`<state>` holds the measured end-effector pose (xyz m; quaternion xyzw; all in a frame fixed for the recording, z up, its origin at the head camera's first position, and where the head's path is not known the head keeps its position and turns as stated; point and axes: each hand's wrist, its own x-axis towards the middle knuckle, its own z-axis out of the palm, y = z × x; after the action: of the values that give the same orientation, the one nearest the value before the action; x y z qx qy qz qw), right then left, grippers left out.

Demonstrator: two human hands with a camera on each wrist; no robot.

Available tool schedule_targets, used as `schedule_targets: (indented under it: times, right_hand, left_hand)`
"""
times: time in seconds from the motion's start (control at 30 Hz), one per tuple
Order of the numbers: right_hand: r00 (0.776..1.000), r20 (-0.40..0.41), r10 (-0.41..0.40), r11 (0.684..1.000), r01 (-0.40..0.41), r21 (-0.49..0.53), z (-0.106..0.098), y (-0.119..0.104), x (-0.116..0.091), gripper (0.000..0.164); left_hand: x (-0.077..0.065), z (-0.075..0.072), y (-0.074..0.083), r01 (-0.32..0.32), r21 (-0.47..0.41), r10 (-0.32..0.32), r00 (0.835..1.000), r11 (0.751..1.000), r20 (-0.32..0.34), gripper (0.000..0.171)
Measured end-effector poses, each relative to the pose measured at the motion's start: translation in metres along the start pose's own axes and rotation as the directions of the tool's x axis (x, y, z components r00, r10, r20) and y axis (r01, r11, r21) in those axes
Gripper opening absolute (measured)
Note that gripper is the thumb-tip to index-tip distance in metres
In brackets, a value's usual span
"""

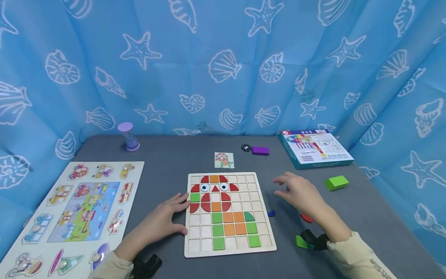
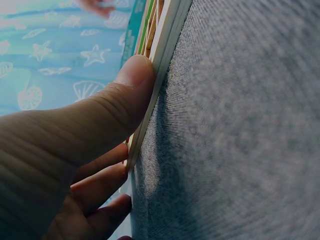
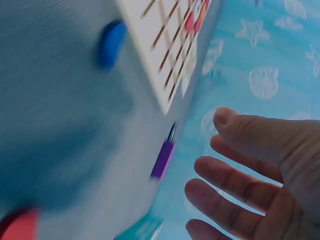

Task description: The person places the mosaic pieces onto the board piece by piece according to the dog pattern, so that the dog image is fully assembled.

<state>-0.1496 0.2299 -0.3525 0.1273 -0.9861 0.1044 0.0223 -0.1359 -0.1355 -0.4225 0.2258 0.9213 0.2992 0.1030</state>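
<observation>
A white gridded mosaic board [image 1: 230, 254] lies on the grey table, with red, orange and green pieces and two eye pieces set in its cells. At its left edge rests my left hand [image 1: 158, 219], thumb and fingertips touching the rim; the left wrist view shows the thumb [image 2: 135, 72] against the board's side. My right hand [image 1: 297, 190] hovers right of the board, fingers loosely bent and apart, nothing held. Below it lie a blue piece [image 1: 271, 213] and a red piece [image 1: 306, 218], partly hidden by the wrist. A green piece [image 1: 301, 242] sits beside the wrist strap.
Behind the board lie a pattern card [image 1: 224, 160], a black round chip [image 1: 246, 147] and a purple block [image 1: 260, 150]. A flat box [image 1: 315, 149] and a green block [image 1: 336, 183] are at the right. Leftward are an hourglass [image 1: 131, 141] and a vehicle puzzle board [image 1: 136, 167].
</observation>
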Motion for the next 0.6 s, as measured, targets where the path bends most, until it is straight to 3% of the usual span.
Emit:
schedule_targets:
  times: [0.3, 0.47, 0.6]
  right_hand:
    - [0.983, 0.089, 0.162, 0.987, -0.162, -0.01, -0.006, 0.04, -0.053, 0.033]
    - [0.967, 0.137, 0.214, 0.977, -0.215, -0.012, 0.0, 0.05, -0.067, 0.034]
    - [0.968, 0.137, 0.209, 0.978, -0.209, -0.015, 0.004, 0.051, -0.073, 0.033]
  left_hand:
    - [0.0, -0.001, 0.0, 0.02, 0.023, -0.02, 1.0, 1.0, 0.0, 0.081]
    - [0.001, 0.0, 0.0, 0.021, 0.027, -0.021, 1.0, 0.999, 0.0, 0.081]
    - [0.001, 0.0, 0.0, 0.025, 0.027, -0.025, 1.0, 0.999, 0.002, 0.081]
